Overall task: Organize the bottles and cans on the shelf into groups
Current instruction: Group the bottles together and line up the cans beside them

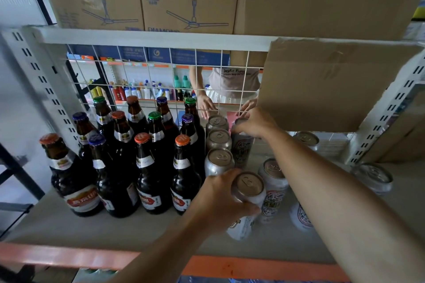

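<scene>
Clasping a front can (247,200) on the shelf (69,225), the left grip (220,200) wrapped it; the right grip (257,123) pinched a rear can (241,145) beside brown bottles (147,167).

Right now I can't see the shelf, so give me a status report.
Left hand gripping front can. Right hand gripping back can. Bottles grouped left. Stray cans right; nothing blocking.
</scene>
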`<state>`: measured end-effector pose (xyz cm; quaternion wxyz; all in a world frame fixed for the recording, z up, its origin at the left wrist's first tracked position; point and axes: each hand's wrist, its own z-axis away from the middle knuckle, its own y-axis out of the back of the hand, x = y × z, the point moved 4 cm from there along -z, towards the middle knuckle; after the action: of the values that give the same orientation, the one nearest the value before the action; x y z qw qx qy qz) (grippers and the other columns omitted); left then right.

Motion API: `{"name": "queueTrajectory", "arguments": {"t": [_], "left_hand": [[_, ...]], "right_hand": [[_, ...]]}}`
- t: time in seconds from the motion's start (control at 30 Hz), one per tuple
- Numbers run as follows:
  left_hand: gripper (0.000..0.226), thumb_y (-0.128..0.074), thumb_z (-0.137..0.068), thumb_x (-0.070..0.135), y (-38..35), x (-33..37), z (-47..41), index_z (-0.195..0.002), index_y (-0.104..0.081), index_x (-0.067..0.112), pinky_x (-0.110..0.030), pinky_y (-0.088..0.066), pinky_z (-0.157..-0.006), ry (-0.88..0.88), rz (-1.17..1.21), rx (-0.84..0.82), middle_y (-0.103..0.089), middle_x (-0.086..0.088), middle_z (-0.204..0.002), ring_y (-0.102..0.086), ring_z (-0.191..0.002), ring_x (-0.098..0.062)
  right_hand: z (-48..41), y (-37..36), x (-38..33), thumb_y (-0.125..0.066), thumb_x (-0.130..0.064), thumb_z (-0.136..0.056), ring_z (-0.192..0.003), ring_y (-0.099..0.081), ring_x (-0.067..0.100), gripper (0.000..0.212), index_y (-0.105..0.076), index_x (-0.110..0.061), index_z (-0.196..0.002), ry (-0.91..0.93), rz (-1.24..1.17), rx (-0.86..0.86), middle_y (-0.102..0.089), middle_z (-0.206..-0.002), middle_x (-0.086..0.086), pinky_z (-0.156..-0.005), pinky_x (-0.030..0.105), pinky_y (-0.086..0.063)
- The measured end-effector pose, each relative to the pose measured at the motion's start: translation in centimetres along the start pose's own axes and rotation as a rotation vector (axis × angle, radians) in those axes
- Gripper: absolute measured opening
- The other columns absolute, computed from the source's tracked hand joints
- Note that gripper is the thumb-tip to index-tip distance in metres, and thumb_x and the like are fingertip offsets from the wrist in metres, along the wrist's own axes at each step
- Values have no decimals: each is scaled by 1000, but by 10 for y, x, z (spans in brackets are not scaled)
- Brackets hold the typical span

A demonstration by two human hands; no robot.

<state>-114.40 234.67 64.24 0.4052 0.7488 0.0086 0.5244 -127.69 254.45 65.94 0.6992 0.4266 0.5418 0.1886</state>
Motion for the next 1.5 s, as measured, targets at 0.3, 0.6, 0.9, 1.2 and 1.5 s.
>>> {"name": "queueTrajectory", "arguments": {"t": [0.3,0.6,0.9,1.2,1.5], "left_hand": [[51,-82,-61,36,1,-3,4,-107,-61,35,-5,-45,-69,-31,27,6,-63,28,-82,-58,-88,10],[54,-83,-63,32,-1,-8,6,-111,-60,35,-5,-46,-69,-71,102,16,-67,23,-93,-61,-87,11],[66,-77,-68,44,-13,-31,12,-126,-47,39,-2,-44,-74,-44,64,-26,-65,24,-105,-57,-95,15],[69,-77,-60,53,-32,-61,13,-121,-53,32,-23,-53,-86,63,46,-61,-65,20,-110,-60,-102,4],[73,-78,-64,46,-32,-69,27,-128,-47,32,-20,-46,-86,117,47,-93,-53,21,-110,-53,-104,0]], "right_hand": [[-20,-11,5,-69,-67,-33,-104,-65,29,120,-51,-5,-134,-6,-17,-25,-67,-120,11,-82,37,-54],[32,16,-7,-68,-44,-82,-88,-63,20,43,-66,-11,-109,69,-29,-21,-69,-106,9,-70,30,-48],[139,41,30,-67,-30,-91,-117,-55,16,51,-49,-22,-139,30,-169,-141,-57,-125,-2,-97,34,-46],[174,16,56,-79,-13,-72,-109,-58,9,85,-38,-28,-145,29,-205,-85,-61,-127,-5,-89,25,-47],[166,19,53,-77,-19,-67,-92,-64,9,53,-59,-26,-116,22,-177,120,-68,-101,-11,-66,21,-44]]}}
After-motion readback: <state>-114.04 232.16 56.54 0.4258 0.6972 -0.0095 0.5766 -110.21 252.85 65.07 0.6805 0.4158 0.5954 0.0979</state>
